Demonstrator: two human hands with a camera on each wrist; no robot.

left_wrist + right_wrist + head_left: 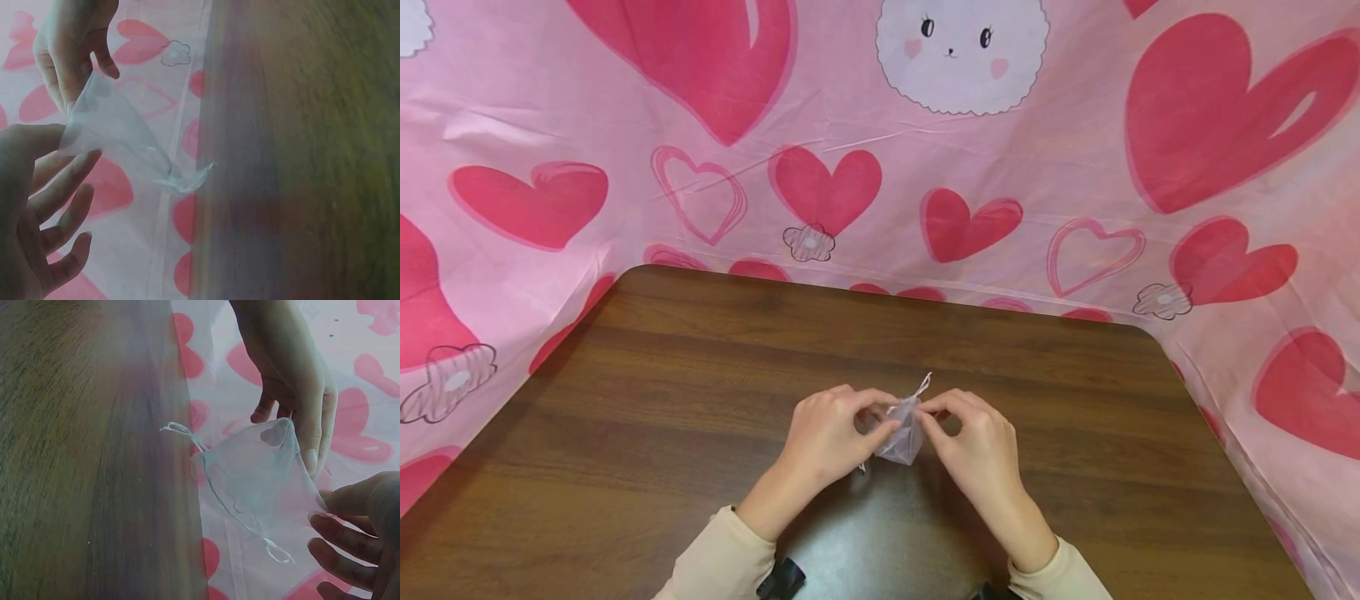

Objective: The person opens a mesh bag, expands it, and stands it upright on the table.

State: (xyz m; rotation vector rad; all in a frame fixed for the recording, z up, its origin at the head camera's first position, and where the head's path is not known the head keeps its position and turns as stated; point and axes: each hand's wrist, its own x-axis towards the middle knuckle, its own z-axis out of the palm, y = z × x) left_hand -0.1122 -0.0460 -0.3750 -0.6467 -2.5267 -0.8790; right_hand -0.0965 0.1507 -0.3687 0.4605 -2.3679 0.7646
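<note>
A small sheer whitish drawstring pouch [901,443] hangs between both hands above the table. My left hand [829,429] pinches one side of it between thumb and index finger. On the other side, the right hand [981,437] pinches its edge with thumb and forefinger. In the right wrist view the pouch [253,475] is spread out, with a looped white drawstring [178,428] at one end and a second loop [278,551] at the other. The pouch [115,125] looks see-through in the left wrist view, and I cannot make out anything inside it.
A dark brown wooden table [700,358] with rounded far corners lies under the hands. Pink cloth printed with red hearts [831,187] surrounds its back and sides. Beige sleeves [726,562] cover both forearms, and a black strap piece [781,579] sits near the left wrist.
</note>
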